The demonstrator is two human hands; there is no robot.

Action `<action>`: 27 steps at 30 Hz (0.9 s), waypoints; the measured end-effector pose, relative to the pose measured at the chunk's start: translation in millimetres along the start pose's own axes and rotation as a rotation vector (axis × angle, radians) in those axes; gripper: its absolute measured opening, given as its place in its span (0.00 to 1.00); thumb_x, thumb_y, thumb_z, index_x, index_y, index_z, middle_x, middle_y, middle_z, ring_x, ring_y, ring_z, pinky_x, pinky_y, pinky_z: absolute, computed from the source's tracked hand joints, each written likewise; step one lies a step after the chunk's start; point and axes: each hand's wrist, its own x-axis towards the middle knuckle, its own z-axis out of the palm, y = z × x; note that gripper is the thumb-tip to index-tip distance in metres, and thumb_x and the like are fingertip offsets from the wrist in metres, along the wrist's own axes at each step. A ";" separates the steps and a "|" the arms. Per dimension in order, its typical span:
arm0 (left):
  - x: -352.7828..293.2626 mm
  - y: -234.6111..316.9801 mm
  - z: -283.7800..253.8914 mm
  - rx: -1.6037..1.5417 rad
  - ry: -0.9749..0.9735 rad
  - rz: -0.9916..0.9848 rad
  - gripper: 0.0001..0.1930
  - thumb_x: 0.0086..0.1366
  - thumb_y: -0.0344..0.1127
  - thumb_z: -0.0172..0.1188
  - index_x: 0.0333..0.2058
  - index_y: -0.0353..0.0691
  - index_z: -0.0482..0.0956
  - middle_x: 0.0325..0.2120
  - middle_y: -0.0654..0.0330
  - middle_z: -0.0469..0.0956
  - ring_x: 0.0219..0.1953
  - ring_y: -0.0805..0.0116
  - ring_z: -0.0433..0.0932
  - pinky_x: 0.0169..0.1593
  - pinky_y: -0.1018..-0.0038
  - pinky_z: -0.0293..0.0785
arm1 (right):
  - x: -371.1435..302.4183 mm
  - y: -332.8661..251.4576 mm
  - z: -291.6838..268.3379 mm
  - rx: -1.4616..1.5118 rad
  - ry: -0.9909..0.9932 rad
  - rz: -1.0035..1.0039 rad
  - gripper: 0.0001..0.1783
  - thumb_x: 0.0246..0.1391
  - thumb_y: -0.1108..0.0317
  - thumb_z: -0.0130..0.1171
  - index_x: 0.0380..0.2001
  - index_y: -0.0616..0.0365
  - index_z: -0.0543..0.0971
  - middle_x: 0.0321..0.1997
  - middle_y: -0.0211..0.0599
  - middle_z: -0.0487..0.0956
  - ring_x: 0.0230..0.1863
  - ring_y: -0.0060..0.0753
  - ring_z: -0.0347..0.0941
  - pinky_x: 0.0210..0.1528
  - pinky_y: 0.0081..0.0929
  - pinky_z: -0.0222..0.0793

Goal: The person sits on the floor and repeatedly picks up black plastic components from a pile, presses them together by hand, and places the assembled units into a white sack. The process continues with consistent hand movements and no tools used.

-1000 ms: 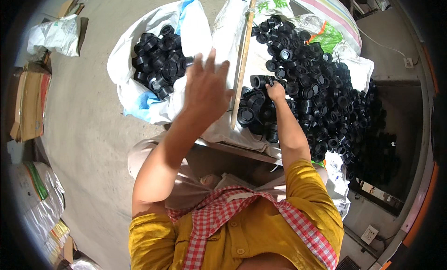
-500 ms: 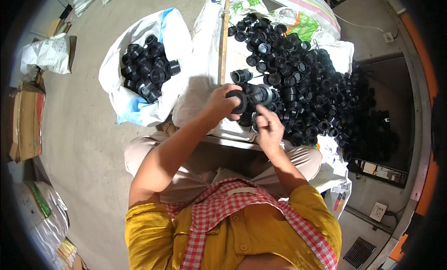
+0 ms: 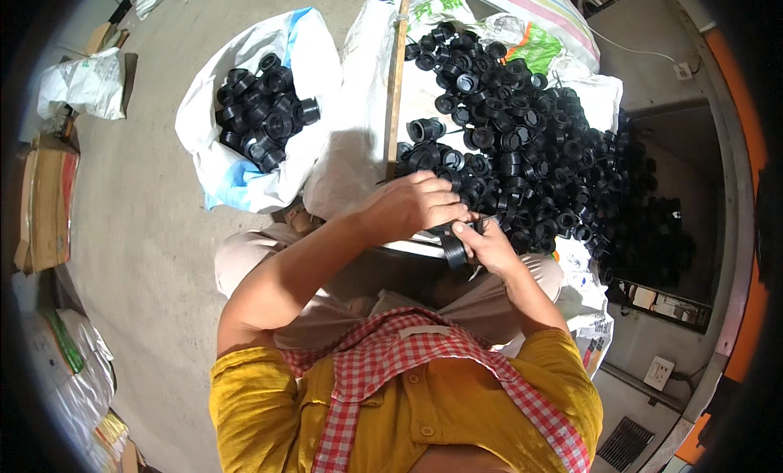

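Note:
A black plastic pipe fitting (image 3: 453, 251) with a ribbed ring is held low in front of my lap. My right hand (image 3: 492, 246) grips it, thumb laid across its upper side. My left hand (image 3: 418, 202) comes over from the left, fingers bent and closed at the fitting's upper end, close to the right thumb. The left fingertips partly hide what they pinch there. Just beyond both hands spreads a large heap of similar black fittings (image 3: 510, 139), lying on white woven sacking (image 3: 599, 90). One fitting (image 3: 425, 130) lies at the heap's left edge.
A white sack (image 3: 196, 114) with its mouth spread holds more black fittings (image 3: 281, 124) at the left. A wooden strip (image 3: 395, 90) runs along the heap's left side. Far left stand a cardboard box (image 3: 50, 204) and a white bag (image 3: 86, 86). A wall socket (image 3: 659, 373) is at right.
Both hands have drawn down toward my lap with a fitting. My right hand, earlier with its index finger extended, now grips the fitting; my left hand has turned over it.

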 end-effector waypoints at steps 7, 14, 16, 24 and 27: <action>14.8 7.0 -30.6 0.283 0.399 0.410 0.11 0.56 0.33 0.59 0.37 0.45 0.69 0.47 0.60 0.74 0.52 0.57 0.73 0.54 0.60 0.70 | -15.4 43.3 45.8 1.257 -0.827 0.048 0.17 0.58 0.50 0.52 0.27 0.53 0.74 0.30 0.39 0.75 0.37 0.44 0.75 0.43 0.41 0.73; 21.0 27.1 -63.4 0.308 -0.167 0.202 0.07 0.53 0.32 0.59 0.31 0.44 0.72 0.40 0.59 0.74 0.44 0.60 0.75 0.45 0.65 0.73 | -37.1 57.8 17.5 0.952 -0.791 0.045 0.15 0.61 0.57 0.47 0.31 0.58 0.73 0.33 0.46 0.77 0.42 0.44 0.75 0.47 0.39 0.71; -0.8 -10.0 -75.9 0.338 0.118 -0.019 0.07 0.50 0.27 0.59 0.29 0.42 0.74 0.33 0.57 0.75 0.39 0.60 0.77 0.40 0.68 0.75 | -58.5 70.4 -3.4 0.685 -0.820 -0.199 0.12 0.62 0.62 0.47 0.31 0.60 0.73 0.36 0.41 0.76 0.46 0.39 0.73 0.51 0.38 0.68; -29.1 -22.1 38.4 -1.151 0.271 -0.657 0.24 0.61 0.48 0.58 0.50 0.38 0.74 0.46 0.53 0.74 0.48 0.66 0.73 0.49 0.68 0.72 | -14.1 15.3 14.4 0.814 0.135 -0.476 0.26 0.53 0.36 0.52 0.26 0.48 0.67 0.33 0.27 0.70 0.40 0.27 0.68 0.45 0.31 0.67; -3.0 18.7 19.6 -1.139 -0.004 -0.541 0.19 0.65 0.31 0.54 0.54 0.36 0.68 0.53 0.52 0.69 0.53 0.61 0.73 0.55 0.68 0.72 | 24.3 2.6 32.4 0.595 0.465 -0.579 0.23 0.55 0.44 0.58 0.26 0.53 0.72 0.31 0.28 0.73 0.35 0.25 0.69 0.43 0.28 0.67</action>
